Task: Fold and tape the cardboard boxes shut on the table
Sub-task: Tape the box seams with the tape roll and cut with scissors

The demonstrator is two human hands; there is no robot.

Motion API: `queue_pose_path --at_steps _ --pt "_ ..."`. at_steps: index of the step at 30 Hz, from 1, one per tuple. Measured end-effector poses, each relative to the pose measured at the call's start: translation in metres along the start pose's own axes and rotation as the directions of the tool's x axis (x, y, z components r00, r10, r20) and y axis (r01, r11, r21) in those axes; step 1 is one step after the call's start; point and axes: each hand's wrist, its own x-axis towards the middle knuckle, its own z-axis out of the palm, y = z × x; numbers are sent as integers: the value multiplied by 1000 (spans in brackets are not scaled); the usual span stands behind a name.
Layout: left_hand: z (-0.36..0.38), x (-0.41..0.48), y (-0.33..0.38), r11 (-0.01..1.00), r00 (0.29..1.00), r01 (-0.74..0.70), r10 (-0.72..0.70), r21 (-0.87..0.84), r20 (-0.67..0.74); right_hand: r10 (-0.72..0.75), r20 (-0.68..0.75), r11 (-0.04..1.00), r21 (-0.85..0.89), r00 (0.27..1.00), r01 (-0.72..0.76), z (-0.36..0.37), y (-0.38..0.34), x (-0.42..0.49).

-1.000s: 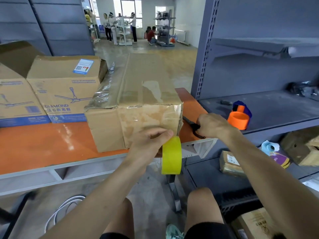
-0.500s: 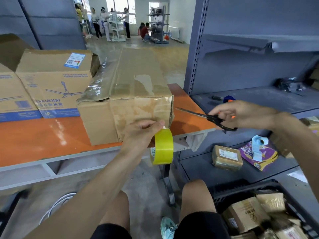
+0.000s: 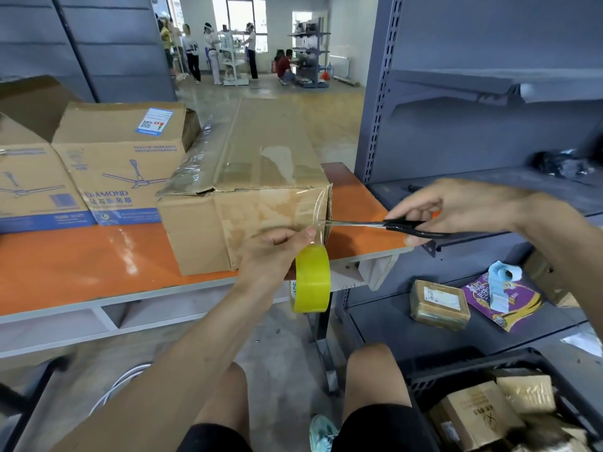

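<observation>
A long, worn cardboard box [image 3: 261,177] wrapped in clear tape lies on the orange table [image 3: 81,256], its near end facing me. My left hand [image 3: 277,249] grips a yellow-cored tape roll [image 3: 311,278] that hangs just below the box's near right corner, with a strip of clear tape stretched up to the box. My right hand [image 3: 456,207] holds black-handled scissors [image 3: 385,225], whose blades point left and meet the stretched tape at the box corner.
Two printed fan boxes [image 3: 114,164] stand at the left of the table. A grey metal shelf rack [image 3: 489,125] rises at the right, with parcels [image 3: 439,305] on its lower shelf. A black crate [image 3: 489,402] of packages sits by my knee. People stand far behind.
My right hand has brought the scissors from the table edge at the right leftward to the tape at the box corner. My left hand kept hold of the roll.
</observation>
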Motion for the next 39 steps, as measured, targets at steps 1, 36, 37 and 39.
queue_pose_path --at_steps 1,36,37,39 --pt "0 1 0 1000 1000 -2 2 3 5 -1 13 999 42 1000 1 -1 -2 -1" --pt "-2 6 -5 999 1000 -25 25 38 14 -27 85 978 208 996 9 0 -5 16" --pt "-2 6 -5 999 1000 -23 22 36 19 -24 79 978 207 997 7 0 -4 16" --pt "-2 6 -4 999 999 -11 9 41 41 -11 73 981 196 997 -4 -1 -1 16"
